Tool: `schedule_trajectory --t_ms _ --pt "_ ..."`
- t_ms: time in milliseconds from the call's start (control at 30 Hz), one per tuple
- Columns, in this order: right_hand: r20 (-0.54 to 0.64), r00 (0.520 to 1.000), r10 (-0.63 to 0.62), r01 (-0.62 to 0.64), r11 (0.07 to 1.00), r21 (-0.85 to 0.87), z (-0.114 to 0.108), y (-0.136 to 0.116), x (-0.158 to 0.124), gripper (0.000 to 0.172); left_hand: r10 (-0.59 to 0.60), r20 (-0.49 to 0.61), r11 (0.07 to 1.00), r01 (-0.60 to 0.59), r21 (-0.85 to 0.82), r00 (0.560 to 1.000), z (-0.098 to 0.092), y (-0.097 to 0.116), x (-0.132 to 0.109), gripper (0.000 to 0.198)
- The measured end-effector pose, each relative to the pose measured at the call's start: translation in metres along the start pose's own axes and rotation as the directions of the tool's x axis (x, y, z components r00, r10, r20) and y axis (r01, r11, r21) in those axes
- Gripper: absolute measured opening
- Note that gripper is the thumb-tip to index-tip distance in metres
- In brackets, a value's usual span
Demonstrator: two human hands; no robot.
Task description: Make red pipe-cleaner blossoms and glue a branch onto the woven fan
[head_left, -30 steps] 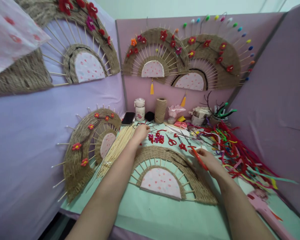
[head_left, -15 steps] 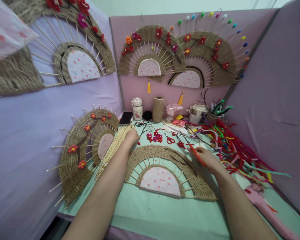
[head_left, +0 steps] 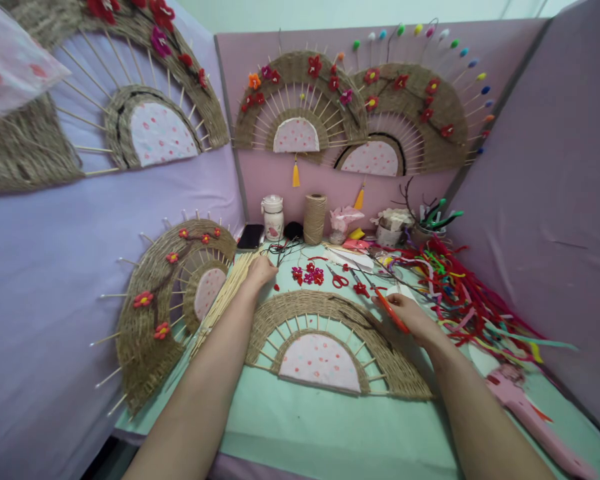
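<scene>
Orange-handled tool (head_left: 392, 313): in the right hand (head_left: 409, 317), beside the upper right edge of the fan.
Right fingers: closed around the handle.
Left hand (head_left: 260, 272): near the upper ends of the sticks (head_left: 225, 295); fingers curled, cannot tell whether they hold anything.
Fan (head_left: 320, 363): flat on the table (head_left: 300, 427), between the forearms.
Flowers (head_left: 309, 274): small cluster beyond the fan, small scissors (head_left: 340, 281) just right.
Pipe cleaners (head_left: 463, 293): tangled heap, far right.
Twine spool (head_left: 315, 220): upright at the back.

No text can be read; no labels (or numbers) either.
</scene>
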State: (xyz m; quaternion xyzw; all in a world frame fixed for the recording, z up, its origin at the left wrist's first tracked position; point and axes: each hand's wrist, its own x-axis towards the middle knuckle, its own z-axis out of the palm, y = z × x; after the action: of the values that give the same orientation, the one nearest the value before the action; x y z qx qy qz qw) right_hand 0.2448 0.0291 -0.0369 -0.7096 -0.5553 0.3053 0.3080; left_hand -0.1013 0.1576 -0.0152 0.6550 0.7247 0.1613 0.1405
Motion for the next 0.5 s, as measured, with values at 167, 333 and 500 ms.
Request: schedule_trajectory --t_ms 167,333,500 --pt "-0.012 1.0 -0.015 0.015 1.0 0.011 -0.0002 0.0 -0.0006 0.049 0.013 -0.033 1.0 -0.013 0.007 0.999 0.001 -0.0018 0.0006 0.012" --pt "-0.016 1.0 -0.008 0.008 1.0 0.003 -0.0016 -0.0015 -0.0014 0.05 0.022 -0.032 1.0 -0.022 0.007 0.999 0.0018 -0.0024 0.0021 0.011" --pt "-0.016 1.0 -0.011 0.011 1.0 -0.008 -0.0022 -0.0026 -0.0021 0.05 0.026 -0.008 1.0 -0.026 0.0 1.0 0.0019 -0.003 0.0027 0.013"
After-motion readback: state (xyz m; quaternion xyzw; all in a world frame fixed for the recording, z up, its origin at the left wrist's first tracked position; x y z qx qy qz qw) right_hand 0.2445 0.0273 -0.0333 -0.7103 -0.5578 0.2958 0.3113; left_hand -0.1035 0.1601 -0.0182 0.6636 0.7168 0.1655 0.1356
